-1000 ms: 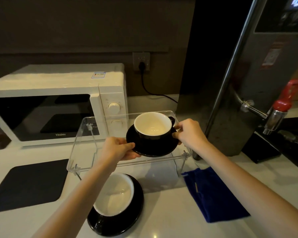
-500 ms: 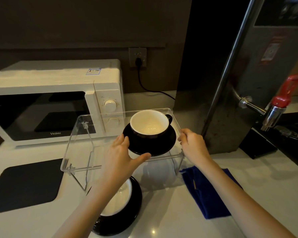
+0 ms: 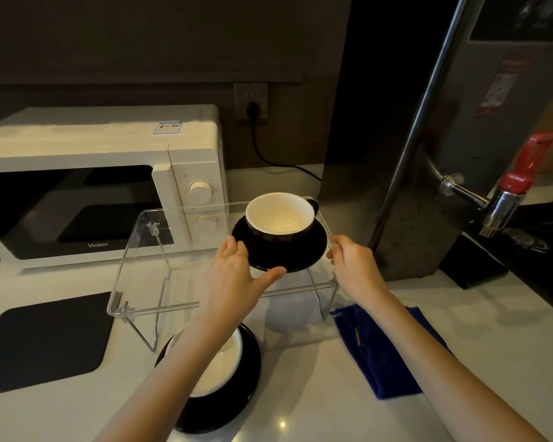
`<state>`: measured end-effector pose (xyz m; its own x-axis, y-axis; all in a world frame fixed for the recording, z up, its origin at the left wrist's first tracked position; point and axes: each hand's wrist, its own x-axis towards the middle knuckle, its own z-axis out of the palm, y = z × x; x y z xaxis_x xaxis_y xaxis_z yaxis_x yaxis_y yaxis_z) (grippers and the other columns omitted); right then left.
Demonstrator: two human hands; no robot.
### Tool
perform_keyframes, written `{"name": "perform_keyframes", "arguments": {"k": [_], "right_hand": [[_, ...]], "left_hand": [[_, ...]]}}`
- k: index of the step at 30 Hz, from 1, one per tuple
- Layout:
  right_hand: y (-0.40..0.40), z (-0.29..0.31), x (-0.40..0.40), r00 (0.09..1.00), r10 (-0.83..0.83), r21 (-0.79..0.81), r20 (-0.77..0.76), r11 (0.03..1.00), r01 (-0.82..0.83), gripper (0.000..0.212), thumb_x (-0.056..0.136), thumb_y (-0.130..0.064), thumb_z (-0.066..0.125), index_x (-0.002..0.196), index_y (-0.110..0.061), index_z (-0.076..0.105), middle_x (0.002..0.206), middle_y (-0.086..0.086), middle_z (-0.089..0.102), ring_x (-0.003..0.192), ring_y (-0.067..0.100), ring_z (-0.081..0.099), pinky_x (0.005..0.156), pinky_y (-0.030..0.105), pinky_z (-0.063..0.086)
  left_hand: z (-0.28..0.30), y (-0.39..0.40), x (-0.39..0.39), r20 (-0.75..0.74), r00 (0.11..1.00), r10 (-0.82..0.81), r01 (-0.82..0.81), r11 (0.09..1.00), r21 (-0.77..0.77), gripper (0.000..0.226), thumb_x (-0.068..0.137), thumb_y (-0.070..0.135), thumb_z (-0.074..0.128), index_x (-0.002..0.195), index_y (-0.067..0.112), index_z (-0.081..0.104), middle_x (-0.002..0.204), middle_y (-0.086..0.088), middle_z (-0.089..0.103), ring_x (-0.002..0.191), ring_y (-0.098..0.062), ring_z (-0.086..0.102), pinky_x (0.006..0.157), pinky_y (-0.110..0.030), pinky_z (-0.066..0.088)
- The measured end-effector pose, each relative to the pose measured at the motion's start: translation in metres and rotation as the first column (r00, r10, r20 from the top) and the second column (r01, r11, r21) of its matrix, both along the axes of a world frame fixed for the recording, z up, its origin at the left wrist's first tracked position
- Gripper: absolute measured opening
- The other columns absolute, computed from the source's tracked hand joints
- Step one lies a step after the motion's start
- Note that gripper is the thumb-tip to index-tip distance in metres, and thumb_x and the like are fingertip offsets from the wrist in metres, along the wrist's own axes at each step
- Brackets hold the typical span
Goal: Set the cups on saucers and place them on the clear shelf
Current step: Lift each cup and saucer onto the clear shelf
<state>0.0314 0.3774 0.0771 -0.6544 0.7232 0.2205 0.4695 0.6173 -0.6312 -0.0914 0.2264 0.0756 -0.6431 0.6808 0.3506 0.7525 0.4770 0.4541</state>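
Cup black outside, cream inside, upright on black saucer

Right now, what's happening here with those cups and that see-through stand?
A person is putting cups on saucers onto the clear shelf. One black cup sits on its saucer at the shelf's right end. The left hand is open beside the saucer's near edge, and the right hand is by the shelf's right edge; neither grips anything. A second cup on its saucer waits on the counter below, partly hidden by the left arm.

White microwave, black mat, blue cloth, steel water boiler.
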Motion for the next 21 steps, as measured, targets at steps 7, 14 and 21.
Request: {"name": "perform_keyframes", "arguments": {"k": [7, 14, 21], "right_hand": [[0.002, 0.001, 0.003, 1.000, 0.018, 0.007, 0.002, 1.000, -0.018, 0.028, 0.097, -0.016, 0.033, 0.115, -0.006, 0.053, 0.091, 0.015, 0.066, 0.080, 0.024, 0.063, 0.070, 0.036, 0.055], [0.002, 0.002, 0.004, 0.999, 0.052, -0.002, 0.014, 0.999, -0.052, 0.029, 0.097, -0.015, 0.033, 0.116, -0.006, 0.052, 0.098, 0.015, 0.065, 0.089, 0.023, 0.062, 0.076, 0.032, 0.052], [0.007, 0.004, 0.004, 0.993, 0.081, 0.084, 0.087, 0.992, -0.089, 0.028, 0.096, -0.018, 0.035, 0.113, -0.006, 0.054, 0.084, 0.010, 0.060, 0.072, 0.018, 0.058, 0.057, 0.021, 0.039]], "left_hand": [[0.000, 0.013, -0.007, 0.045, 0.999, -0.024, 0.024, 1.000, 0.011, 0.070, 0.072, 0.059, 0.057, 0.121, 0.009, 0.049, 0.126, -0.007, 0.053, 0.111, -0.020, 0.052, 0.081, -0.027, 0.046], [0.003, 0.020, -0.012, 0.031, 1.000, -0.006, 0.007, 0.999, -0.031, 0.069, 0.074, 0.058, 0.055, 0.122, 0.009, 0.048, 0.124, -0.008, 0.052, 0.112, -0.019, 0.050, 0.079, -0.025, 0.045], [0.008, 0.013, -0.009, 0.068, 0.997, -0.024, 0.030, 0.996, -0.086, 0.072, 0.081, 0.056, 0.047, 0.137, 0.014, 0.033, 0.145, -0.007, 0.038, 0.131, -0.024, 0.039, 0.101, -0.041, 0.043]]}}
